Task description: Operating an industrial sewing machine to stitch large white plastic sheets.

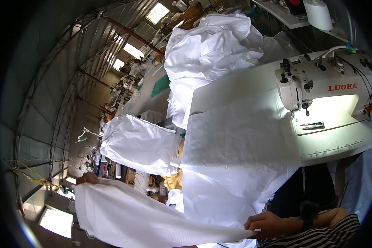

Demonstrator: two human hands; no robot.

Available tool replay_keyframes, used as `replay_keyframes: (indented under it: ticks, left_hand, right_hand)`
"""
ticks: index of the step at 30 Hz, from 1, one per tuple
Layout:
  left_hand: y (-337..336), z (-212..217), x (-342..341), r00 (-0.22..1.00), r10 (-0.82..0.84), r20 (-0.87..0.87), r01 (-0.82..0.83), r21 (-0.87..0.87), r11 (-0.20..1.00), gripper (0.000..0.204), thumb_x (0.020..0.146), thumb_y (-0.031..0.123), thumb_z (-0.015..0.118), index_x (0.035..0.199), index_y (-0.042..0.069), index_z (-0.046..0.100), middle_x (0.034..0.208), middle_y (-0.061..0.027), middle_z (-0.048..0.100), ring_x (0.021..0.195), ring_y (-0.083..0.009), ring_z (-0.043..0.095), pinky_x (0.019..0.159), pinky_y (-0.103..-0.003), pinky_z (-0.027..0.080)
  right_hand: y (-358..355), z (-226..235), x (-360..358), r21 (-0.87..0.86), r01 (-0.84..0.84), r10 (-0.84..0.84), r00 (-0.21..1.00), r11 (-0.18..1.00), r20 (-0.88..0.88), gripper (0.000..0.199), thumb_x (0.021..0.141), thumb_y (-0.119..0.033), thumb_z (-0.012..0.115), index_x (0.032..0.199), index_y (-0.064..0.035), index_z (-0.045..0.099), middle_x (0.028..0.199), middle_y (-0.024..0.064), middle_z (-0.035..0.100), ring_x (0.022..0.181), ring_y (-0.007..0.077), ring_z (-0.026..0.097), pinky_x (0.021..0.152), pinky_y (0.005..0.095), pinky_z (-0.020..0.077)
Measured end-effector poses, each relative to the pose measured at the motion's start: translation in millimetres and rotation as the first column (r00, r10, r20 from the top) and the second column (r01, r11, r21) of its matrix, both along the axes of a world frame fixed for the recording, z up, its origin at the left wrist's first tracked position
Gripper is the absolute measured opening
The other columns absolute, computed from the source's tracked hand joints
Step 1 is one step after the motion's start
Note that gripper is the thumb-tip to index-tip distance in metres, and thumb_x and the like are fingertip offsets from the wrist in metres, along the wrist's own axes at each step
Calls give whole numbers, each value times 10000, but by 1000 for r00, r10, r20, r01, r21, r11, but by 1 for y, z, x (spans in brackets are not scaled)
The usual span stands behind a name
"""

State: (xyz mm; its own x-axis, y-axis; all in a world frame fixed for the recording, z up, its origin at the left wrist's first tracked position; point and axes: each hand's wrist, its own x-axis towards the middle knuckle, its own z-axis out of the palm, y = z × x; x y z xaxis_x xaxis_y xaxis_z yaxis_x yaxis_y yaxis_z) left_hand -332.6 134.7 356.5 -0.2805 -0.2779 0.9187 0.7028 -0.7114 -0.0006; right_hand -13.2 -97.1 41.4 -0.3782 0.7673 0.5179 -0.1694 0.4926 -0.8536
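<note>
A long piece of white fabric [144, 213] is stretched across the lower part of the head view between my two hands. My left hand [87, 178] grips its far left corner, with the fingers partly hidden by the cloth. Close to me on the right, my right hand [265, 224] pinches the other end between thumb and fingers. Beyond it, a thin white sheet [239, 144] lies over the sewing table and hangs down its front edge. The sheet reaches up to the white sewing machine [330, 84], whose lamp is lit.
Small thread snips [312, 125] rest on the machine bed. A big heap of white fabric [213, 47] is piled behind the table. More folded white cloth [138, 142] lies to the left. A white lamp head [318, 14] stands at the upper right.
</note>
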Motion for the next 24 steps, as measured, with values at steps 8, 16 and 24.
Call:
replay_keyframes:
  ticks: [8,16,24]
  left_hand:
    - [97,-82,238,726,-413,-550,17,-586,810,116,880,141,704,856,39,656,660,-76,623,512,-220,555,526,-334,461]
    - [203,-318,395,479,-708,-520,-59,-823,565,207,895,293,655,829,98,633,781,-134,670,710,-353,652,629,-440,519]
    - [203,-385,416,431,-810,-398,-126,-915,383,174,897,257,645,905,90,599,876,-111,674,796,-345,659,702,-450,520]
  right_hand:
    - [-29,9,43,-606,122,-292,938,786,-189,187,956,-180,653,884,-7,665,746,-31,603,693,61,527,587,247,450]
    - [-12,-67,80,-805,330,-728,663,492,-173,185,952,-193,662,851,-42,627,696,-52,547,650,34,510,551,225,419]
    - [-11,-66,104,-317,935,-383,355,160,853,490,863,-378,749,1086,32,600,889,66,665,831,155,613,742,285,505]
